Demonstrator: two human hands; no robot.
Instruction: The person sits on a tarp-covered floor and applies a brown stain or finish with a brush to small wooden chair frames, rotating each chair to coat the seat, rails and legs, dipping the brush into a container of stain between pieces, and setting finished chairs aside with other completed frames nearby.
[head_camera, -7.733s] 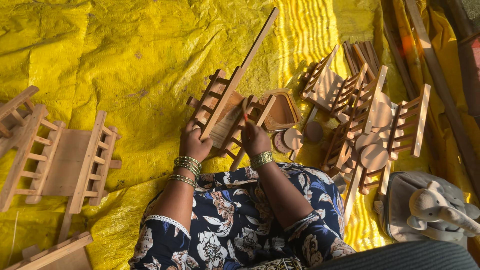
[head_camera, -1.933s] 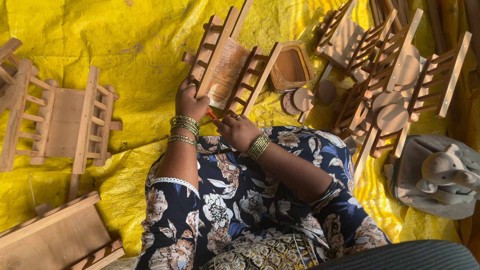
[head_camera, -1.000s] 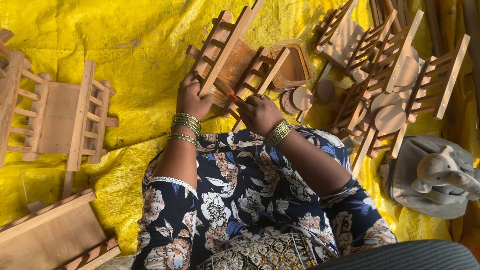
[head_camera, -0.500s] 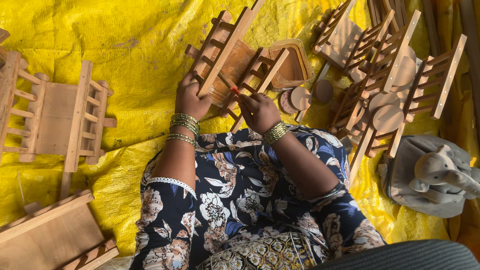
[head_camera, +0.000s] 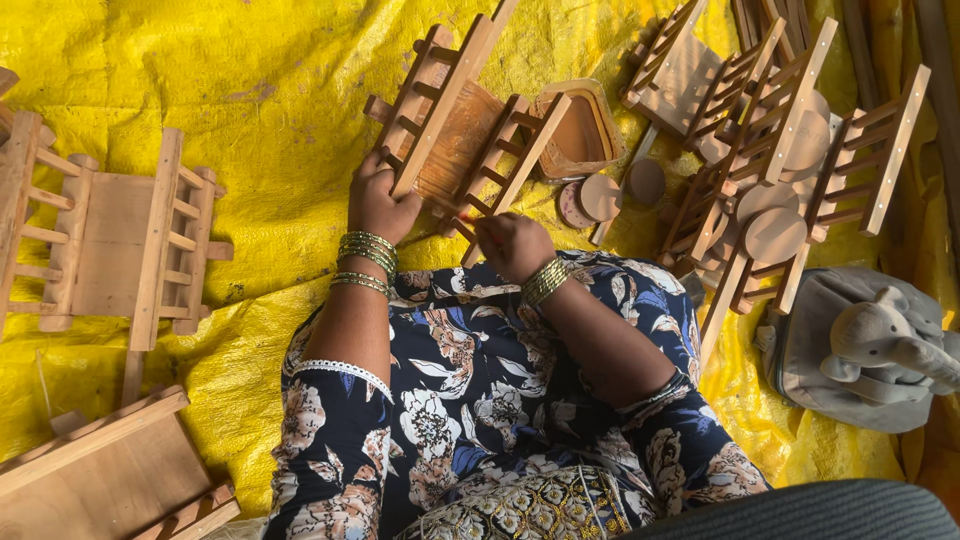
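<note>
On the crinkled yellow tarp (head_camera: 250, 90), just beyond the person's knees, lies a small slatted wooden cart (head_camera: 462, 130) of pale, raw timber. The left hand (head_camera: 380, 205) is closed around its near-left rail; the right hand (head_camera: 512, 245) pinches its near-right end. Round wooden discs (head_camera: 600, 197) lie just right; a similar cart (head_camera: 125, 245) sits far left.

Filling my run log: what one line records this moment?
left hand: grips slatted wooden toy cart | right hand: at its near rail | surface: yellow plastic sheet
</note>
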